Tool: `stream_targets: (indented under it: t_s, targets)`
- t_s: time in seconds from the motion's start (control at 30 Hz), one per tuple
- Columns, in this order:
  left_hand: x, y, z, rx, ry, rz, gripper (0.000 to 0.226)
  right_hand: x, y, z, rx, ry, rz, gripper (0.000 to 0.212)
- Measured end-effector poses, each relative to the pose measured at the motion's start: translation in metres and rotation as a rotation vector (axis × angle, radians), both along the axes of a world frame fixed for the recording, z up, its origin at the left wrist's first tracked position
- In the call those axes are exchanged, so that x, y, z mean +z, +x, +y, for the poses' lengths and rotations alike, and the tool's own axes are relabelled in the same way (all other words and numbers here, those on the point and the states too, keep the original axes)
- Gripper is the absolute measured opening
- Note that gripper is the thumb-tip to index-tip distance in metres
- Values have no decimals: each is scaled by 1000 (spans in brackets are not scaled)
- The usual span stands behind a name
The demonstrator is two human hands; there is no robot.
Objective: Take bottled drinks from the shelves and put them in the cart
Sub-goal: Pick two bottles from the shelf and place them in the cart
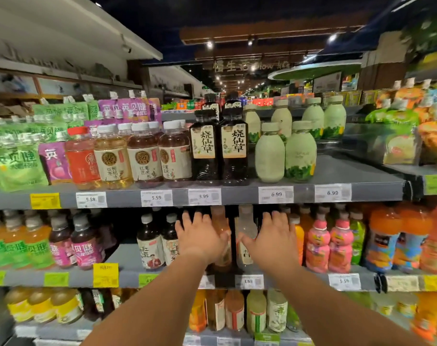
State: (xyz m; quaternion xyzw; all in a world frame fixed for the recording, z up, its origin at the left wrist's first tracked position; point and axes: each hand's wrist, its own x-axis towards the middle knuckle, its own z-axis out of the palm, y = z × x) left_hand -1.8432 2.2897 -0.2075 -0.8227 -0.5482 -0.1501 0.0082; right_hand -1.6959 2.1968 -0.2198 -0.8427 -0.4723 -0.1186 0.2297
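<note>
Now the left hand [200, 237] cups an amber bottle [221, 236], the right hand [272, 239] seemingly a pale bottle [246, 236], both spread wide.

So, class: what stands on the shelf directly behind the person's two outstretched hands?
Between the left hand and right hand stand an amber bottle and a clear bottle. The hands cover part of each, and whatever stands further back is dark and hidden.
</note>
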Motion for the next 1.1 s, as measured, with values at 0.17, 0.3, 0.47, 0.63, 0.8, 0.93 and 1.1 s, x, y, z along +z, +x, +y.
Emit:
stream_targets:
  t_s: [0.17,0.3,0.47,0.63,0.8,0.93,1.1]
  targets:
    - [-3,20,20,67,54,96,87,-6,20,29,-13,-8,-179,69]
    - [-13,25,29,101,24,138,94,-11,22,46,-21,-112,-168,82]
    - [-18,28,32,124,50,27,86,-8,18,59,-51,-113,-117,72]
    - [-22,31,30,58,87,-139,63,-7,19,55,-50,4,-53,58]
    - [-33,18,26,-54,82,-331,44,-16,18,42,9,115,-104,55]
    - [-32,5,12,-158,61,-501,51,-18,17,30,70,242,-167,58]
    - [-19,-17,-12,-338,-8,-636,59,-17,4,5,180,241,-99,63]
